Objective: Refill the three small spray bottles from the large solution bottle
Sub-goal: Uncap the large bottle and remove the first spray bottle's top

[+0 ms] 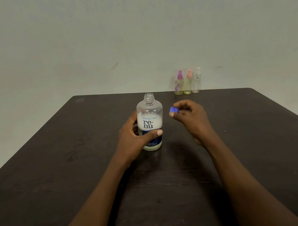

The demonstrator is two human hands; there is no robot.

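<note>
Grasping bottle (150, 112) on dark table (59, 177): left grip (134, 138); right grip (189, 116) pinches cap (173, 109); pale wall (99, 35).

Dark table (59, 177); solution bottle (150, 112) central, three spray bottles (187, 84) seemingly touching behind.

large clear plastic solution bottle (150, 123) is stood upright mid-way across the dark wooden table (57, 159), gripped from its left by the left hand (134, 138). small blue plastic cap (174, 109) is pinched in the right hand (189, 116), just right of the bottle's shoulder. three small clear plastic spray bottles (187, 83) are lined up side by side at the far edge, behind-right, well apart.
</note>
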